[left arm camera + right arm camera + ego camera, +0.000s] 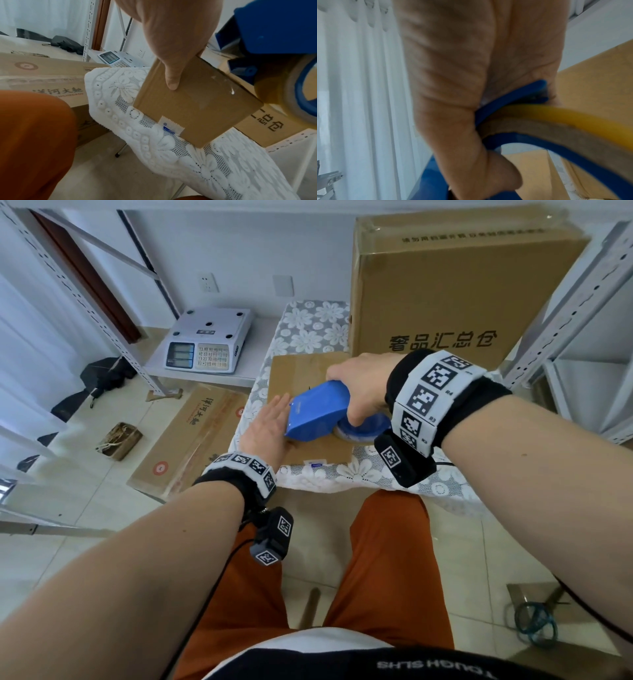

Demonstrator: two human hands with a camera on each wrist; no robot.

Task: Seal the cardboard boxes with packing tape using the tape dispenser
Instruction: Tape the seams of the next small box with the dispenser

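A small flat cardboard box (310, 374) (193, 102) lies on a lace-covered table (308, 330). My right hand (363, 385) (464, 94) grips a blue tape dispenser (317, 410) (274, 40) with a roll of tan tape (281, 94) (573, 117), held just above the box's near half. My left hand (265, 428) (173, 40) lies flat on the box's left part, fingers straight, beside the dispenser's front. Clear tape shines on the box top in the left wrist view. A white label (171, 126) sits on the near edge.
A large brown carton (455, 289) stands behind the small box. A white scale (209, 340) sits on a low shelf at left, a flattened carton (191, 436) lies on the floor, and metal shelving (582, 302) rises at right. My orange-trousered legs (387, 559) are at the table's near edge.
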